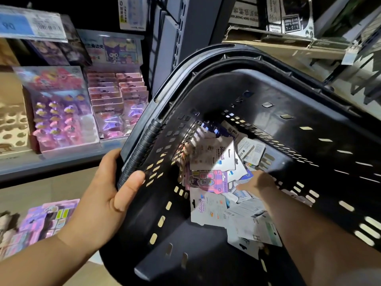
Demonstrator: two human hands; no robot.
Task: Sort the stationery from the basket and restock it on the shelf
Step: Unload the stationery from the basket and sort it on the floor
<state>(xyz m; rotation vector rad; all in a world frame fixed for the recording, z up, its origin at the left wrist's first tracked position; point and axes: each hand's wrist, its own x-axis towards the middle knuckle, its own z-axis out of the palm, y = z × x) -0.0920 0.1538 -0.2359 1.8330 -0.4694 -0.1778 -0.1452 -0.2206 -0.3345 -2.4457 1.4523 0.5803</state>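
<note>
A black slotted plastic basket [309, 112] fills the middle of the view, tipped toward me. My left hand [107, 201] grips its rim beside the ribbed handle [140, 149]. A loose heap of carded stationery packs [214, 155] lies at the basket's bottom, mostly white backs up. One pink and purple pack [208, 180] shows its front. My right hand [255, 182] reaches down into the heap, its fingers resting on the packs near the pink one; whether it grips any pack cannot be made out.
To the left the shelf [51, 162] holds pink and purple display boxes of clips [59, 112] and carded packs [117, 104]. More purple packs [41, 221] sit on a lower level at bottom left. Cardboard boxes [268, 44] stand on the shelving at upper right.
</note>
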